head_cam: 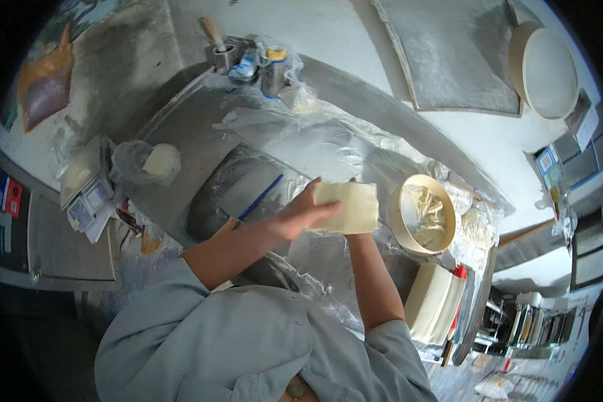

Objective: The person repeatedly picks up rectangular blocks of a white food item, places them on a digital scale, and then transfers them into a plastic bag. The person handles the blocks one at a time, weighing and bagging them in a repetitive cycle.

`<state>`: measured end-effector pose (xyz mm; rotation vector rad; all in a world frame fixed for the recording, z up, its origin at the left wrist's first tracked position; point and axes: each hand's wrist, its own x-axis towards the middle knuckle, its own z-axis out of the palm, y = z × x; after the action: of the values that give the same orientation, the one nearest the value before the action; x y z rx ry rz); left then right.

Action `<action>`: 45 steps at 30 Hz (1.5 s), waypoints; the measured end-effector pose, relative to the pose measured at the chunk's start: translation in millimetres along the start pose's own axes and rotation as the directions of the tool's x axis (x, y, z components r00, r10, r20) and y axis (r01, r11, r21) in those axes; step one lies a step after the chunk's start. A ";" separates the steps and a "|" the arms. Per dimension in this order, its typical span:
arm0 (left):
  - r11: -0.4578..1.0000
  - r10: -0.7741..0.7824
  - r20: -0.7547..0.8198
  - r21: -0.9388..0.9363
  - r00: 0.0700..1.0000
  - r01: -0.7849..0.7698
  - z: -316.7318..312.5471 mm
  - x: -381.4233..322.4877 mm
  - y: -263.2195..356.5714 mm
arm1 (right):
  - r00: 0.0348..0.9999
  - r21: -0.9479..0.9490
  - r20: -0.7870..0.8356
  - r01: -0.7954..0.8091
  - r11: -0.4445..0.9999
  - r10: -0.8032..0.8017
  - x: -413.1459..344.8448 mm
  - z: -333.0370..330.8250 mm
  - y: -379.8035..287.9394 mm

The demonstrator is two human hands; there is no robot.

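Observation:
My left hand (314,211) grips the left side of a pale, squared stack of thin dough sheets (349,208), with fingers laid over its face. My right hand (353,182) is mostly hidden behind the stack; its wrist shows below and a fingertip above the top edge. The stack is held up over the floury worktable (326,261). Left of it on the table lies a broad flat blade (251,193) with a blue edge and a wooden handle. To the right stands a round sieve (449,216) with crumpled dough scraps inside.
Folded dough sheets (429,301) lie at the table's right, beside something red. At the left are a plastic bag (135,163) with pale dough and a scale (85,206). Jars and a brush (212,32) stand at the back. Another sieve (550,73) leans at the wall.

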<state>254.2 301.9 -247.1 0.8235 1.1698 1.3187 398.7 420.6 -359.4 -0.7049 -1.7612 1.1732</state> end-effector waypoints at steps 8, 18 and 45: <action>0.481 -0.015 0.255 -0.846 0.967 0.230 -113.3 -62.2 -14.7 | 0.939 -0.113 0.182 -0.274 0.955 0.291 11.0 132.0 -124.7; 0.296 -0.024 0.386 -0.878 0.922 0.376 -407.8 -158.8 -16.2 | 0.805 -0.473 0.537 0.040 0.880 0.252 47.4 424.9 -188.5; 0.396 0.046 -0.425 -0.823 0.904 -0.407 -605.7 -174.8 47.4 | 0.660 0.698 0.639 -0.713 0.061 0.395 33.6 648.6 -148.1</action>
<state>-314.3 38.4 -331.1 -0.0962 0.3785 2.0937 -193.2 117.4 -319.3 -0.4560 -0.5385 2.6636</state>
